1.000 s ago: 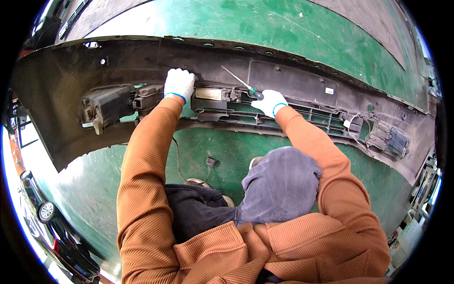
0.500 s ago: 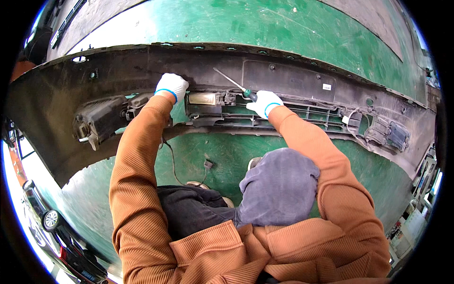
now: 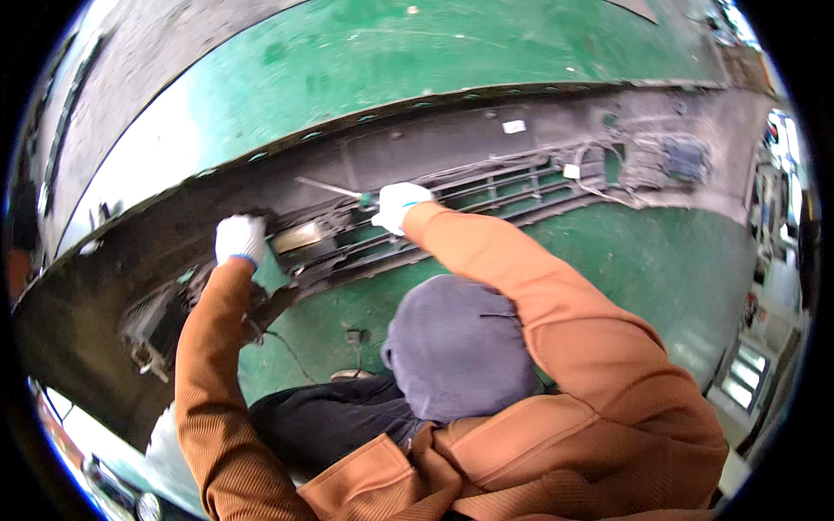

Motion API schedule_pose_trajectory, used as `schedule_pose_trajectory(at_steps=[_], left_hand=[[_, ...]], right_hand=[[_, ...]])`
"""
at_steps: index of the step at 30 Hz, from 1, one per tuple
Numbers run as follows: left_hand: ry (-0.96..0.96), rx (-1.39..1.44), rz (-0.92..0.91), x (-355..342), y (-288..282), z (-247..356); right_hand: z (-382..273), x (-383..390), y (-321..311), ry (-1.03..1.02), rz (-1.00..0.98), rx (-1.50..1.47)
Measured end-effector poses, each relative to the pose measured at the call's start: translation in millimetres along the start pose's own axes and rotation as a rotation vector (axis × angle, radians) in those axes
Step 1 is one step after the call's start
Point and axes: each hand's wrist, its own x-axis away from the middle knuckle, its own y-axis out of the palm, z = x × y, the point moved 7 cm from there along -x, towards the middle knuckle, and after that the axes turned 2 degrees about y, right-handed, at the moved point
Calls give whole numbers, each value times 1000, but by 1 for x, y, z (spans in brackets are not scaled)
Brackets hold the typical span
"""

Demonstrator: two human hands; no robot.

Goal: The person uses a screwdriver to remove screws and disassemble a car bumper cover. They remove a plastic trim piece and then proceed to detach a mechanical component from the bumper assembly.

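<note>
A dark car bumper cover (image 3: 417,139) lies inner side up across the floor in front of me. My right hand (image 3: 400,207), in a white glove, is closed around a screwdriver (image 3: 364,200) with a green and dark handle. Its thin metal shaft points left over the bumper's inner face. My left hand (image 3: 241,239), also gloved, is curled into a fist at the bumper, left of a pale rectangular lamp (image 3: 298,237). Whatever its fingers grip is hidden. Below that hand sits a dark lamp housing (image 3: 156,323), partly blurred.
The black slatted grille (image 3: 495,189) runs right from the lamp. A white connector (image 3: 571,171) with a loose cable and another lamp unit (image 3: 685,161) sit at the right end. A cable with a plug (image 3: 354,336) lies on the green floor (image 3: 452,260) near my knees.
My view has turned, so the bumper now slants up to the right. Both hands appear further left and lower in the picture, but keep about the same places along the bumper.
</note>
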Motion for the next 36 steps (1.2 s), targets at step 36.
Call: schedule_pose_trajectory(at_steps=[36], left_hand=[[-80,218,-224,20,-8,-20]], right_hand=[[0,-2,3,97,4,-72]])
